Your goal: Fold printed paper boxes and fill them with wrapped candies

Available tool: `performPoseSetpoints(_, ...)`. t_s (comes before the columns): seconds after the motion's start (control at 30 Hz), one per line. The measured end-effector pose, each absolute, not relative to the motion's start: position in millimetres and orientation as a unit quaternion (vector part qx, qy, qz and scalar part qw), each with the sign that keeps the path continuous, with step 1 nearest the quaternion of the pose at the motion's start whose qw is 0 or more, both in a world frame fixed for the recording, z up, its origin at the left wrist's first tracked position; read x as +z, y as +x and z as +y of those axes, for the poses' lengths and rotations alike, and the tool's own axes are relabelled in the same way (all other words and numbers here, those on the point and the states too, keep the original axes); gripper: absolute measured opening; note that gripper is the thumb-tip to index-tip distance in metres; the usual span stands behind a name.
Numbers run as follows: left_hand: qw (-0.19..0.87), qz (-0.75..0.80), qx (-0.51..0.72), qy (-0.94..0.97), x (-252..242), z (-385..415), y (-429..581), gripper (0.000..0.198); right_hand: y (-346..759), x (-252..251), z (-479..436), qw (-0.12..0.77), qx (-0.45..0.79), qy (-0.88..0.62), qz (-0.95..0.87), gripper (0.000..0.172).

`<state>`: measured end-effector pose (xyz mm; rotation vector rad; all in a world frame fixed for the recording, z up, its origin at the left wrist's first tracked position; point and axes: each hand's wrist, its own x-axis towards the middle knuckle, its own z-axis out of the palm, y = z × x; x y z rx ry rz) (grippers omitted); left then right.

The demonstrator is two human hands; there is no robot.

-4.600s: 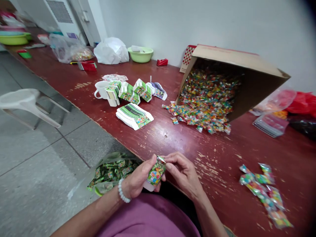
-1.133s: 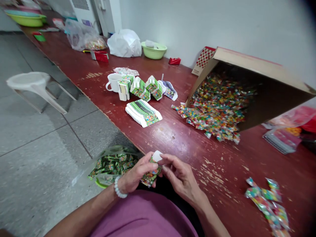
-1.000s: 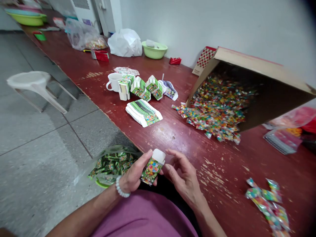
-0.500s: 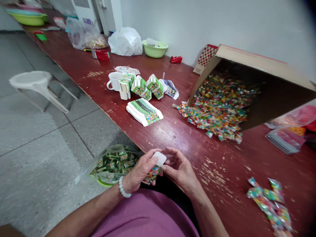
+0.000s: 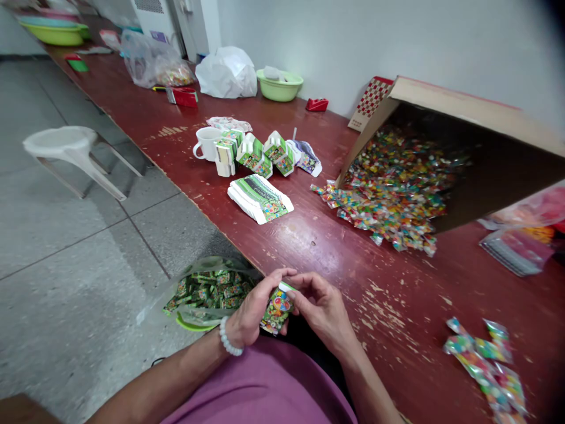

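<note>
the small green printed box (image 5: 274, 315) is by the near edge of the table (image 5: 329, 253), the left hand (image 5: 253, 311) wrapped about its side. the right hand (image 5: 324, 309) has its thumb at the box's top end, fingers bent; whether they pinch, i cannot tell. flat cartons (image 5: 260, 199) lie farther up, near a white mug (image 5: 207, 143).
</note>
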<state>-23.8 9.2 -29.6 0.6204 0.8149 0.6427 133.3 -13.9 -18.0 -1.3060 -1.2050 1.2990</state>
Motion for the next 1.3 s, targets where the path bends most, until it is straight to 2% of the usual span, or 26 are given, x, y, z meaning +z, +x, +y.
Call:
performPoseSetpoints(0.17,0.831,0.367,0.277,0.313,-25.4,8.2,-23.6,0.077,131.9,-21.2,-10.5,0.466,0.624,-0.492,-0.389,0.025)
performPoseSetpoints(0.23,0.826,0.372,0.272,0.324,-23.5,9.2,-24.6,0.079,131.5,-20.5,-12.4,0.479,0.634,-0.481,-0.369,0.027)
performPoseSetpoints(0.43,0.836,0.394,0.244,0.293,-21.4,14.4,-22.7,0.066,128.7,-18.3,-20.4,0.48,0.601,-0.504,-0.394,0.025)
performPoseSetpoints(0.6,0.861,0.356,0.289,0.221,-22.5,15.6,-21.5,0.06,122.8,-24.6,-20.0,0.553,0.586,-0.484,-0.341,0.035)
performPoseSetpoints(0.7,0.854,0.357,0.318,0.203,-23.1,13.6,-22.7,0.055,116.9,-28.2,-20.4,0.565,0.56,-0.505,-0.334,0.037)
performPoseSetpoints(0.9,0.827,0.377,0.348,0.232,-22.3,8.8,-22.9,0.044,113.1,-28.1,-24.0,0.546,0.594,-0.489,-0.333,0.029)
performPoseSetpoints(1.03,0.827,0.364,0.353,0.243,-20.8,7.5,-21.8,0.044,119.3,-25.8,-20.9,0.551,0.542,-0.502,-0.389,0.024)
performPoseSetpoints(1.2,0.845,0.343,0.337,0.235,-23.6,10.5,-21.1,0.053,121.8,-30.0,-17.5,0.578,0.502,-0.5,-0.404,0.02)
performPoseSetpoints(1.3,0.845,0.361,0.315,0.238,-27.5,11.8,-21.9,0.051,123.8,-30.3,-19.4,0.542,0.43,-0.504,-0.517,0.014)
